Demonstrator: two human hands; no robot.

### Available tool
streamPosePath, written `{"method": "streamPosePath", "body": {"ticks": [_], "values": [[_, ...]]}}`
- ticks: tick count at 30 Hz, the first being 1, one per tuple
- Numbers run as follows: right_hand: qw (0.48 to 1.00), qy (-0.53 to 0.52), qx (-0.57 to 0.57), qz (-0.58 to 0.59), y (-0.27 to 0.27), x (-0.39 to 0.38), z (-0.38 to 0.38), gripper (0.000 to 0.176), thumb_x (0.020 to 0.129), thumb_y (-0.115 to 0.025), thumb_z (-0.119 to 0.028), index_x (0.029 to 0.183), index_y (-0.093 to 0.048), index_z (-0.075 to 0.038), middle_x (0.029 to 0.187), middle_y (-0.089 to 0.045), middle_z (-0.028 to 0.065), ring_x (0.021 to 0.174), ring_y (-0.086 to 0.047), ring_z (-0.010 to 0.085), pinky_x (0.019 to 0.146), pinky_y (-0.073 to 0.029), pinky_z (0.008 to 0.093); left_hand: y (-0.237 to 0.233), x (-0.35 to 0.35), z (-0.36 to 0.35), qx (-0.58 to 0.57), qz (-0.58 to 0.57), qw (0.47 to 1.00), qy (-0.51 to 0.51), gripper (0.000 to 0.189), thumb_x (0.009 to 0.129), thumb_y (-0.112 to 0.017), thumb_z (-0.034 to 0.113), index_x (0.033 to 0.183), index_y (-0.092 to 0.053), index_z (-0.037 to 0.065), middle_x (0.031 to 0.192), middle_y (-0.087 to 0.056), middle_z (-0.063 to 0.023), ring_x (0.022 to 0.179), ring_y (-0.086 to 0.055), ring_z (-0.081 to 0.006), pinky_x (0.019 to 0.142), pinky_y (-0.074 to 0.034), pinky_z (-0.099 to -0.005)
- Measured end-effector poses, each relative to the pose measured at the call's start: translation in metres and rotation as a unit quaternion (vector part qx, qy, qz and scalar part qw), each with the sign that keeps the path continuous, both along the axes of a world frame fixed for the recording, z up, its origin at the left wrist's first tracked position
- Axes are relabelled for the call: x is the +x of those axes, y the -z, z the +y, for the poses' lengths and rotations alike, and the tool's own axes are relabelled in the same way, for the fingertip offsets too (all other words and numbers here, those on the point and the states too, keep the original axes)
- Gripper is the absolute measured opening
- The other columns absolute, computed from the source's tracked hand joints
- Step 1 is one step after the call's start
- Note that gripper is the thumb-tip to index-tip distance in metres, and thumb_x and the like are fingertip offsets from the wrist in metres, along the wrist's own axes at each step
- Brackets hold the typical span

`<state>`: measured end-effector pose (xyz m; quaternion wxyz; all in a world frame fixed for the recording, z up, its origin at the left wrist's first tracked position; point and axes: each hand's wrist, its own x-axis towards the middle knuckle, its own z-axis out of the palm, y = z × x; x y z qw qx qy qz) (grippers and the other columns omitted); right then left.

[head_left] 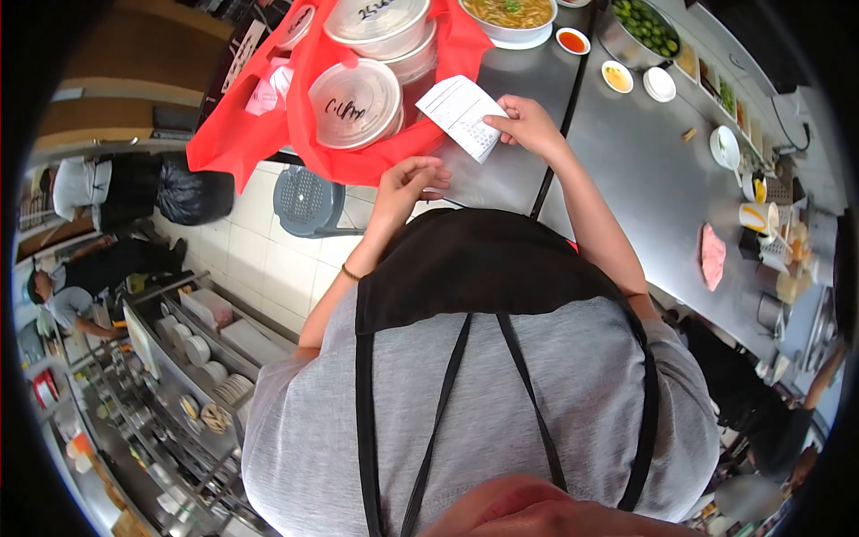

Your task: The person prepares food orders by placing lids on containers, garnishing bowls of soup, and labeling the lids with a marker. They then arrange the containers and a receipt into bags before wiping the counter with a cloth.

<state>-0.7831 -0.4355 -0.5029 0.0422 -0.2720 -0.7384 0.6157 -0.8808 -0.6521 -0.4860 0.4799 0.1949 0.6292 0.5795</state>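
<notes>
My right hand pinches the lower right side of a white printed slip over the steel counter. My left hand is beside the lower edge of a red bag, with its fingers curled; what they hold, if anything, is too small to make out. Several round lidded containers stand in the open bag. The nearest lid carries black handwriting, and another marked lid lies behind it. A pink paper rests at the bag's left side.
Beyond the slip are a noodle bowl, a red sauce dish and a pot of green fruit. A pink cloth lies on the right counter. A grey stool stands below. Other people work at both sides.
</notes>
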Motion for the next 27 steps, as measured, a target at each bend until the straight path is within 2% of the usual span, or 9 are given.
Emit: {"method": "streamPosePath", "body": {"ticks": [4,7,10,13,15,17,21,24,27], "values": [[1.0,0.016,0.011,0.01,-0.003,-0.002,0.0,0.028,0.077,-0.059,-0.028,0.085,-0.057,-0.001,0.066,-0.059,0.0036,0.053,-0.052,0.0089,0.048,-0.043,0.023,-0.026,0.006,-0.006,0.005,0.171,0.985,-0.001,0.016,0.081,-0.053,0.009,0.093,-0.057,-0.002,0.077,-0.061,-0.0076,0.068,-0.058,-0.0106,0.058,-0.046,-0.0217],[0.995,0.087,-0.022,0.041,0.014,-0.007,0.012,0.039,0.081,-0.053,-0.037,0.099,-0.056,-0.003,0.08,-0.059,0.0066,0.064,-0.056,0.0115,0.054,-0.046,0.0246,0.006,-0.019,-0.039,-0.095,0.311,0.942,0.082,0.017,0.079,-0.057,0.013,0.078,-0.06,-0.004,0.063,-0.059,-0.0036,0.055,-0.053,-0.008,0.051,-0.043,-0.022],[0.992,0.097,-0.071,0.044,0.036,-0.016,0.024,0.042,0.085,-0.047,-0.034,0.118,-0.045,-0.008,0.105,-0.052,0.004,0.085,-0.052,0.0134,0.067,-0.045,0.0277,0.026,-0.033,-0.071,-0.184,0.049,0.981,0.038,0.025,0.086,-0.047,0.016,0.1,-0.053,-0.004,0.079,-0.061,-0.0127,0.066,-0.061,-0.0177,0.058,-0.05,-0.0262],[0.989,0.091,-0.109,0.048,0.053,-0.041,0.024,0.053,0.085,-0.048,-0.034,0.129,-0.029,-0.012,0.118,-0.045,0.0055,0.103,-0.046,0.0184,0.075,-0.044,0.0332,0.044,-0.042,-0.077,-0.055,-0.153,0.968,-0.189,0.039,0.086,-0.04,0.011,0.121,-0.031,-0.004,0.111,-0.047,-0.0226,0.09,-0.056,-0.0355,0.072,-0.051,-0.0358],[0.961,0.051,-0.251,0.104,0.075,-0.074,0.027,0.049,0.083,-0.05,-0.019,0.127,-0.032,-0.011,0.113,-0.049,0.0049,0.098,-0.05,0.0145,0.078,-0.043,0.0298,0.047,-0.05,-0.068,0.076,-0.309,0.925,-0.206,0.043,0.085,-0.041,0.015,0.122,-0.03,-0.003,0.115,-0.042,-0.0239,0.099,-0.05,-0.0387,0.078,-0.049,-0.0405],[0.933,0.066,-0.306,0.176,0.045,-0.094,0.012,0.041,0.078,-0.049,-0.003,0.118,-0.041,-0.006,0.106,-0.054,0.006,0.089,-0.055,0.0157,0.073,-0.045,0.0297,0.044,-0.052,-0.054,0.153,-0.318,0.923,-0.152,0.044,0.085,-0.042,0.021,0.121,-0.031,-0.002,0.118,-0.041,-0.023,0.105,-0.046,-0.0379,0.082,-0.046,-0.044],[0.918,0.037,-0.369,0.138,0.059,-0.139,0.015,0.021,0.074,-0.049,0.0,0.093,-0.057,0.002,0.088,-0.06,0.0111,0.078,-0.059,0.0202,0.07,-0.048,0.0329,0.045,-0.069,-0.036,0.235,-0.32,0.884,-0.245,0.04,0.086,-0.04,0.022,0.119,-0.035,0.0,0.118,-0.043,-0.0193,0.105,-0.047,-0.0348,0.086,-0.043,-0.0471],[0.91,0.017,-0.392,0.134,0.07,-0.143,0.026,0.023,0.079,-0.047,-0.007,0.096,-0.055,0.005,0.091,-0.06,0.0145,0.082,-0.06,0.0225,0.076,-0.047,0.0332,0.065,-0.081,-0.044,0.2,-0.333,0.883,-0.263,0.042,0.085,-0.044,0.027,0.119,-0.037,0.003,0.118,-0.044,-0.0178,0.105,-0.046,-0.0343,0.086,-0.041,-0.0473],[0.918,0.124,-0.36,0.109,0.063,-0.122,0.035,0.035,0.084,-0.043,-0.019,0.114,-0.043,0.0,0.114,-0.05,0.0128,0.101,-0.051,0.0222,0.081,-0.044,0.0386,0.08,-0.091,-0.066,0.124,-0.275,0.921,-0.247,0.038,0.084,-0.043,0.022,0.118,-0.038,0.004,0.114,-0.047,-0.0152,0.101,-0.049,-0.033,0.087,-0.041,-0.0465]]}}
